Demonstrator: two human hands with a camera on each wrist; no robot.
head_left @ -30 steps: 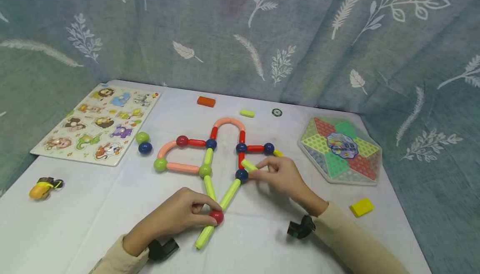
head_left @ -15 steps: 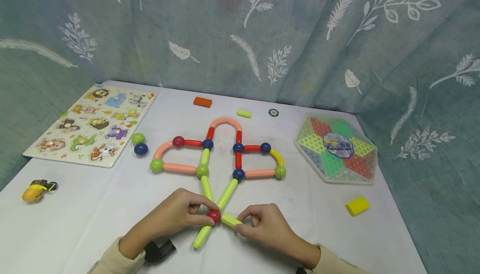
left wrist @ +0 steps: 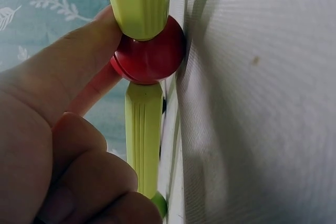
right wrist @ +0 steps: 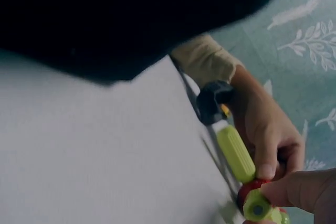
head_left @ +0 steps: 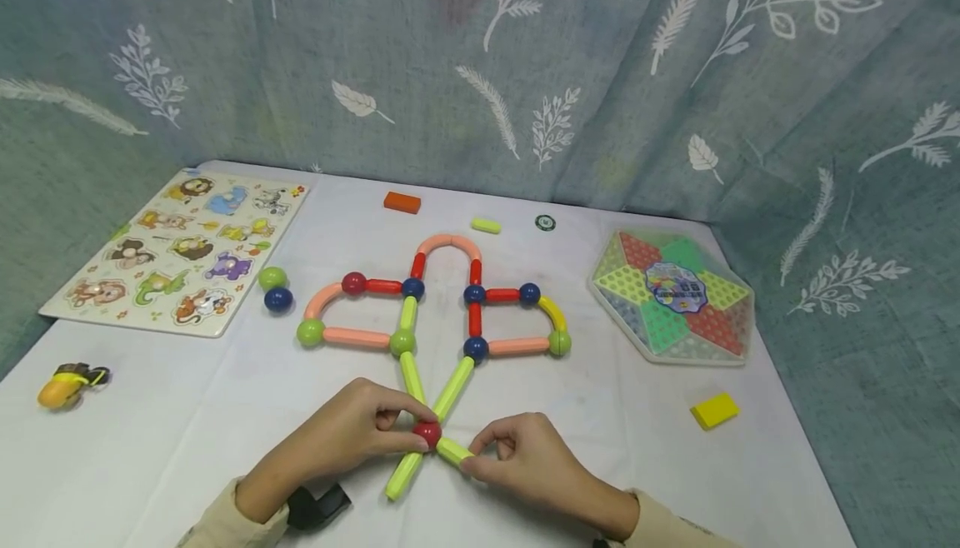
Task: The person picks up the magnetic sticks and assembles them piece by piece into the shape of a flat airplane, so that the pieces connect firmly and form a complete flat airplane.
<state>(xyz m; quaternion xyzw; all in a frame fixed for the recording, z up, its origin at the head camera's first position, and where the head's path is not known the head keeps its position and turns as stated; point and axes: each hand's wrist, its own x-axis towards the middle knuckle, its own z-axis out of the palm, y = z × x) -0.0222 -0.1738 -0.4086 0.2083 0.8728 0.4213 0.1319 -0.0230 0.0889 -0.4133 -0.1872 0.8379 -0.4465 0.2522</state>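
My left hand point(head_left: 348, 431) pinches a red ball point(head_left: 428, 435) between thumb and index finger at the bottom of a flat figure made of magnetic sticks and balls. Opposite it, my right hand point(head_left: 540, 466) pinches a short yellow-green magnetic stick point(head_left: 453, 451), whose far end meets the ball's right side. Another yellow-green stick point(head_left: 403, 476) runs from the ball towards the lower left. Seen from the left wrist, the red ball point(left wrist: 152, 59) sits between two yellow-green sticks. In the right wrist view, the stick's round end point(right wrist: 257, 209) shows beside my right thumb point(right wrist: 299, 190).
Two loose balls, green point(head_left: 272, 279) and blue point(head_left: 278, 300), lie near an animal puzzle board point(head_left: 225, 315). A hexagonal game box point(head_left: 663, 355) stands at the right, with a yellow block point(head_left: 715, 411) nearer. An orange block point(head_left: 402, 202) and a small stick point(head_left: 486, 226) lie behind the figure.
My right hand has brought the yellow-green stick down from beside the figure's right blue ball to the red ball, closing a small gap. My left hand stays on the red ball.
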